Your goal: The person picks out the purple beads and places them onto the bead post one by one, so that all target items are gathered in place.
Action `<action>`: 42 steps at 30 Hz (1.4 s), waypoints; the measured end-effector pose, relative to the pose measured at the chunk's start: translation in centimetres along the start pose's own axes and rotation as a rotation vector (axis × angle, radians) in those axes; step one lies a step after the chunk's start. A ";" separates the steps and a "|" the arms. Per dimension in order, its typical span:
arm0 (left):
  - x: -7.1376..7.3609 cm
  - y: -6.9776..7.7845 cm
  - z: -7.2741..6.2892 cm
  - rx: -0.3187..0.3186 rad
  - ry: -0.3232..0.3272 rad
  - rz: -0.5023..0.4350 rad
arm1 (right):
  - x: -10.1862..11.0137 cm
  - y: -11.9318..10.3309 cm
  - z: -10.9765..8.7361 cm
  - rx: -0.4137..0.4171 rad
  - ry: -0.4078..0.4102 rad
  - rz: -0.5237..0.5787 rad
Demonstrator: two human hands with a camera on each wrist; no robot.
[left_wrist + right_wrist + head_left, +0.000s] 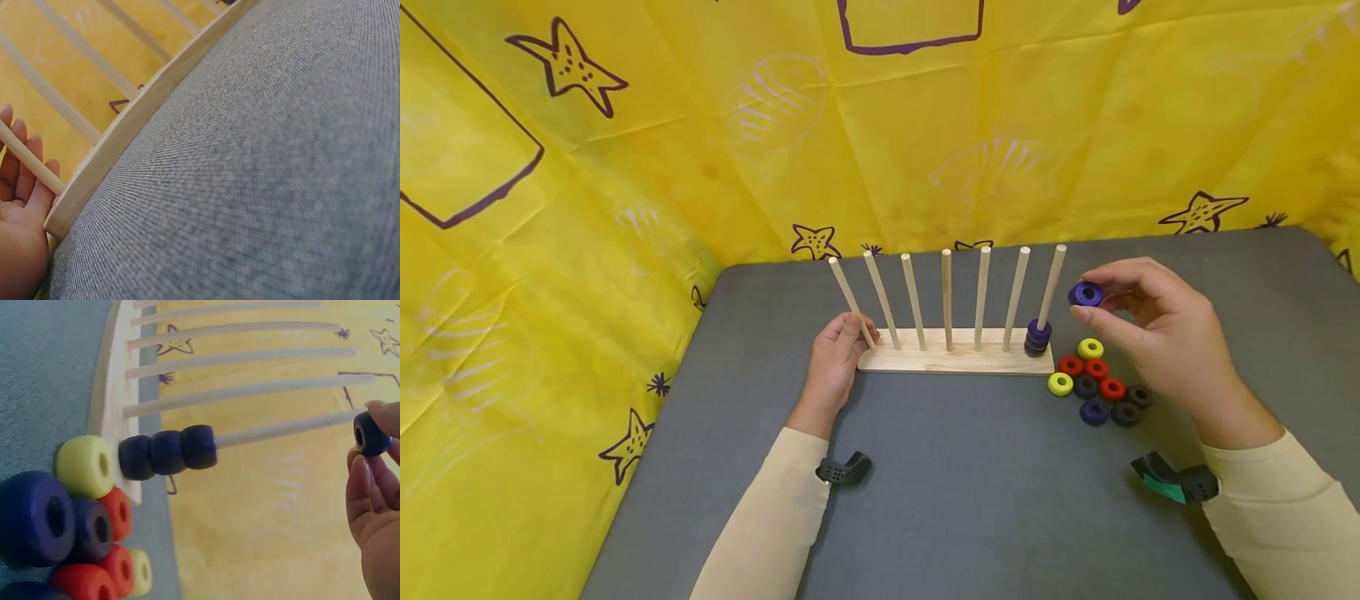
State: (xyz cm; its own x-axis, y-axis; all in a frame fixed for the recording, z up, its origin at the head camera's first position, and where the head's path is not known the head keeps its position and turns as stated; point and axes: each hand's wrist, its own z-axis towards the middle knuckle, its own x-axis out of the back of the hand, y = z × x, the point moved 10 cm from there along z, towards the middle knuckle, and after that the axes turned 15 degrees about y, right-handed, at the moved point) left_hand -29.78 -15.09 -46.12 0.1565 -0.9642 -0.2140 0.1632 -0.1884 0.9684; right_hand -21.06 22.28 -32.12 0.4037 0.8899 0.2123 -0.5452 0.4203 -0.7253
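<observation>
A wooden peg stand with a row of upright pegs sits on the grey table. At its left end my left hand holds the stand, fingers curled behind the leftmost peg near its foot. Three dark blue rings are stacked at the bottom of the rightmost peg. My right hand pinches another dark blue ring between thumb and fingertips. That ring is raised beside the top of the rightmost peg, close to its tip in the right wrist view. In the head view a small gap separates them.
Loose rings lie in a cluster right of the stand, below the right hand: yellow rings, red rings and several dark blue rings. A yellow patterned cloth hangs behind the table and along its left side.
</observation>
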 end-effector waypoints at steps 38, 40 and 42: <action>0.2 -0.1 0.0 0.014 0.016 0.012 | -1.9 -3.2 5.0 0.056 -0.017 0.003; 0.1 0.0 0.0 0.011 0.016 0.011 | -1.9 -3.0 5.0 0.049 -0.020 0.005; 0.1 0.0 0.0 0.011 0.017 0.009 | -2.0 -2.8 4.9 0.045 -0.022 0.008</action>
State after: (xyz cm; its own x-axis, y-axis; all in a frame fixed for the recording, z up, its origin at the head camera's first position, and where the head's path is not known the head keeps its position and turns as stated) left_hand -29.74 -15.21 -46.15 0.1747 -0.9626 -0.2070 0.1506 -0.1817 0.9718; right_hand -23.97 20.23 -27.29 0.3831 0.8969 0.2210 -0.5815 0.4200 -0.6967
